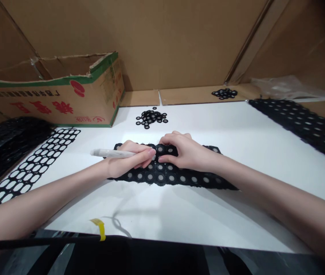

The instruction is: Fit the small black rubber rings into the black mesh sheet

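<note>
A black rubber sheet of ring shapes point(176, 178) lies on the white table point(208, 214) in front of me. My left hand point(128, 160) is closed around a white pen-like tool point(108, 153), whose tip meets the sheet near my right fingertips. My right hand point(184, 152) rests on the sheet's top, fingers curled and pressing down on the rings. A small heap of loose black rings point(151, 117) sits just beyond the sheet.
An open cardboard box point(65, 95) stands at the back left. An emptied black lattice strip point(33, 164) lies left, beside a dark stack point(4, 141). More ring sheets point(306, 122) lie right, another ring heap point(224, 93) at the back. Cardboard walls enclose the table.
</note>
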Available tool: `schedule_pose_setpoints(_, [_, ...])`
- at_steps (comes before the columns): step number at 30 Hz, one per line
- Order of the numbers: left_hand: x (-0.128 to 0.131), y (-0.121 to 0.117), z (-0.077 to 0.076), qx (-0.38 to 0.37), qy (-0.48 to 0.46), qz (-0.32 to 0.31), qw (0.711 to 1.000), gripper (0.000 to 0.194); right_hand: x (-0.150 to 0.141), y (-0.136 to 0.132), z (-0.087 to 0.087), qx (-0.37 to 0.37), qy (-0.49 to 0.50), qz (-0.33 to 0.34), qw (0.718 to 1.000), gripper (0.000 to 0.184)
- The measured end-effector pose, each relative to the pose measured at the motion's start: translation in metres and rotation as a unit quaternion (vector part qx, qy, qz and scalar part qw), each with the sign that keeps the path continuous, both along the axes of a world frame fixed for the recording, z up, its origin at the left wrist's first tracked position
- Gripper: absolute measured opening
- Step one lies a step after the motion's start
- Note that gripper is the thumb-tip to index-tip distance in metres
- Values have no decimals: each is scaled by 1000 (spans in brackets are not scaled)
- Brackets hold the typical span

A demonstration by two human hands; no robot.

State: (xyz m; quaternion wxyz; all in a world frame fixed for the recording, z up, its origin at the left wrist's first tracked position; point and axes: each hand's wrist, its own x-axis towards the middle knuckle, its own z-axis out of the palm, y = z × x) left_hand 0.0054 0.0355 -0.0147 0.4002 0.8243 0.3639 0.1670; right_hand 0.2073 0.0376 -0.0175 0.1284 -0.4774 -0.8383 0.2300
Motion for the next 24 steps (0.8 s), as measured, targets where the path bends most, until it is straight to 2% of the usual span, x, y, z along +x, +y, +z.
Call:
schedule_pose_setpoints(5, [1, 2, -1, 6, 12, -39, 999, 45, 2, 1, -1, -5, 4, 9, 1000, 16])
schedule_pose_setpoints(12, [1, -5, 0, 37, -17, 4, 999, 45, 2, -2, 12, -16, -29, 57, 998, 32])
schedule_pose_setpoints(17, [-2, -15, 3, 85, -39, -1, 996, 41, 1, -5, 19, -29, -16, 71, 997, 36])
schedule_pose_setpoints(20, [-5, -21, 5, 56, -47, 7, 997, 44, 1, -4, 18, -39, 13, 86, 995, 35])
schedule_pose_setpoints(24, [-6, -25, 5, -9, -44, -15, 999, 46, 2, -3, 15, -40, 41, 84, 995, 38])
